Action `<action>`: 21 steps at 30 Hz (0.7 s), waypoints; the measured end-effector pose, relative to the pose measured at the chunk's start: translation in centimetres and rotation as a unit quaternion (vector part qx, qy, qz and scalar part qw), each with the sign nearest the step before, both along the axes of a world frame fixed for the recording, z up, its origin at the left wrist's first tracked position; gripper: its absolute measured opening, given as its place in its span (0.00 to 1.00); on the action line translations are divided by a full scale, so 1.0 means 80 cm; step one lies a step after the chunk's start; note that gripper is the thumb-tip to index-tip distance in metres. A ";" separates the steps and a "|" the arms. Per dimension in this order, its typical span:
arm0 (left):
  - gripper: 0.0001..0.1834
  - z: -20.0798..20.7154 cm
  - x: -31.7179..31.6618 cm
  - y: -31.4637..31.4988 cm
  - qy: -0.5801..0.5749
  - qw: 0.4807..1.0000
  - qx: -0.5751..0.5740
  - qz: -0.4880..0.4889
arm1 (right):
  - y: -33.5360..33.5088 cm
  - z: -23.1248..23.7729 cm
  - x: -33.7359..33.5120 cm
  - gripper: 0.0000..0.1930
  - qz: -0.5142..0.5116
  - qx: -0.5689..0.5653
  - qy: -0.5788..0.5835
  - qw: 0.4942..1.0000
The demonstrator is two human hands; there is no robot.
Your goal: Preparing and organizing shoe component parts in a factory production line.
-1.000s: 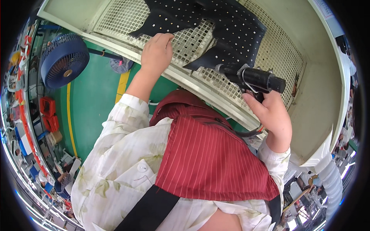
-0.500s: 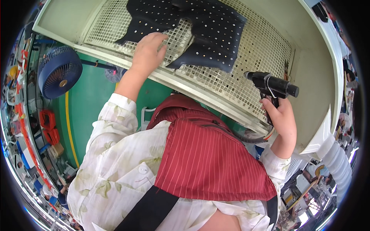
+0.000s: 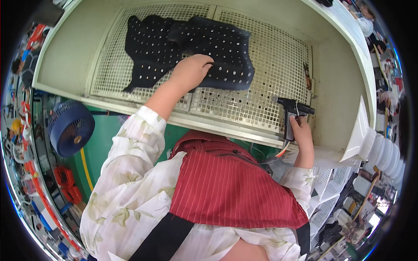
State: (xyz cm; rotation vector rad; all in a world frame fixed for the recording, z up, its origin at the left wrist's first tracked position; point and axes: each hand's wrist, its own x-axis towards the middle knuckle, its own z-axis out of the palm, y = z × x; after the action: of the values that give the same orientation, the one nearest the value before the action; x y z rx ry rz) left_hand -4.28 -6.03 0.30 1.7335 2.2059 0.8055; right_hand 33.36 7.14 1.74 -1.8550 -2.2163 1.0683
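Observation:
Two dark, irregular pieces of leather-like sheet (image 3: 150, 50), or one folded piece, lie overlapping on a pale grid, dotted with rows of small shiny studs. My left hand (image 3: 193, 71) is closed at the near edge of the studded sheet, thumb and fingers pinching it; part of that edge is hidden under the hand. To the right, my right hand (image 3: 302, 132) grips the handle of a black pistol-shaped gun (image 3: 289, 104) with coloured lines running from its base. Its nozzle points left, toward the sheet but apart from it.
A pale, walled booth (image 3: 333, 82) surrounds the perforated grid (image 3: 265, 78), with a raised front rim (image 3: 209, 124). A blue fan (image 3: 71, 127) stands left of the booth. A ribbed white hose (image 3: 385, 152) hangs at the right, near white perforated racks (image 3: 324, 187).
My left hand has moved right, from hovering with fingers loose to pinching the sheet's near edge. The near part of the sheet has shifted under it. The gun stays in my right hand.

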 end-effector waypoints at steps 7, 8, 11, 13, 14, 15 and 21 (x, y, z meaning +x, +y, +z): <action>0.12 0.079 -0.008 0.013 -0.217 0.974 0.050 0.043 | -0.064 0.034 -0.058 0.26 0.036 0.012 0.209 0.977; 0.12 0.083 -0.007 0.012 -0.224 0.972 0.054 0.044 | -0.070 0.025 -0.072 0.29 0.062 -0.010 0.252 0.966; 0.11 0.091 0.001 0.009 -0.228 0.971 0.068 0.011 | -0.076 0.031 -0.132 0.36 0.111 -0.093 0.367 0.919; 0.11 0.096 0.016 0.003 -0.225 0.972 0.064 -0.019 | -0.077 0.023 -0.166 0.36 0.050 -0.145 0.483 0.862; 0.10 0.092 0.022 0.001 -0.211 0.974 0.072 -0.038 | -0.079 0.028 -0.179 0.32 0.035 -0.169 0.519 0.837; 0.09 0.091 0.028 -0.003 -0.206 0.974 0.076 -0.057 | -0.078 0.033 -0.189 0.29 0.021 -0.191 0.553 0.811; 0.11 0.094 0.061 -0.012 -0.306 0.936 0.051 -0.169 | -0.098 0.061 -0.155 0.17 -0.121 -0.155 0.523 0.829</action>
State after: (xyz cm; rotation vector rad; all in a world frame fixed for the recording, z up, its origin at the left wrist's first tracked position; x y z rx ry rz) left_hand 0.59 -6.99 7.80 1.5565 1.4370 1.1820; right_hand 20.93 -0.73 6.60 -1.0610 -1.1754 1.8389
